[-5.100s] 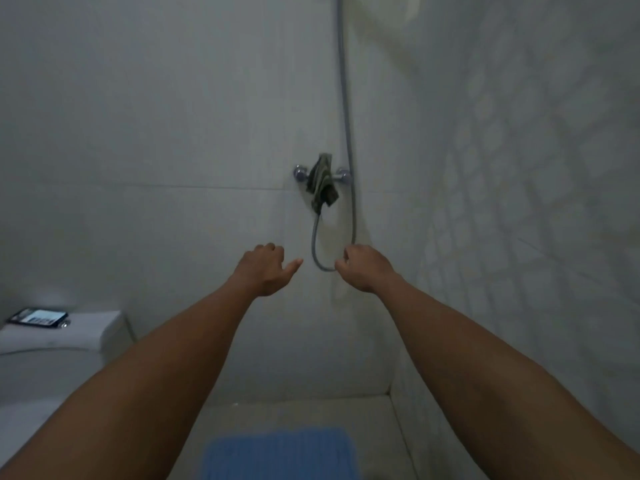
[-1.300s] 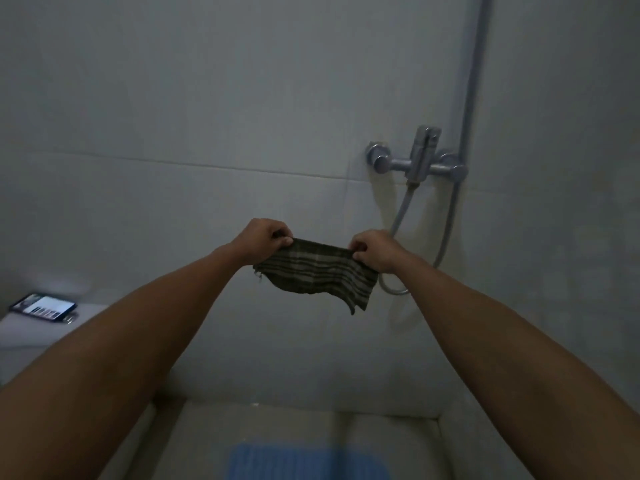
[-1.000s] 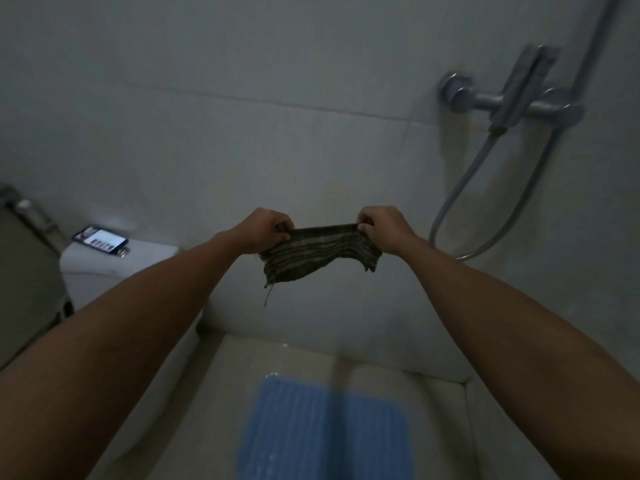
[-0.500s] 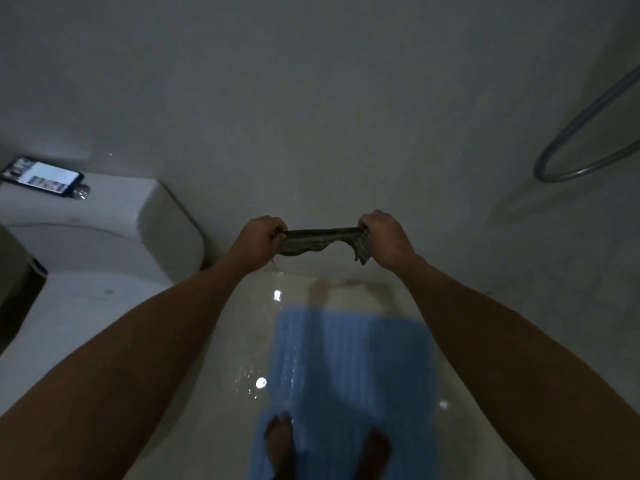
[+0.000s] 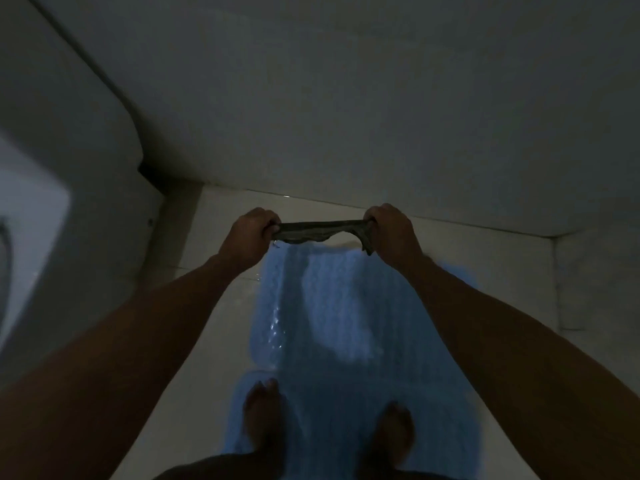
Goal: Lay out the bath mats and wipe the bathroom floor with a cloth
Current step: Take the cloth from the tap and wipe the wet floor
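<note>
A dark striped cloth [image 5: 311,232] is stretched between my two hands above the far end of the floor. My left hand [image 5: 250,233] grips its left corner and my right hand [image 5: 391,233] grips its right corner. Below them a blue bath mat [image 5: 332,323] lies flat on the pale tiled floor [image 5: 214,327]. My bare feet [image 5: 263,420] stand on the mat's near end.
The white toilet [image 5: 52,174] fills the left side, close to my left arm. The back wall [image 5: 346,98] meets the floor just beyond the cloth. A side wall [image 5: 602,289] rises on the right.
My view has tilted down from the shower tap to the floor. Both hands have lowered the cloth, taken off the tap earlier, toward the mat's far end.
</note>
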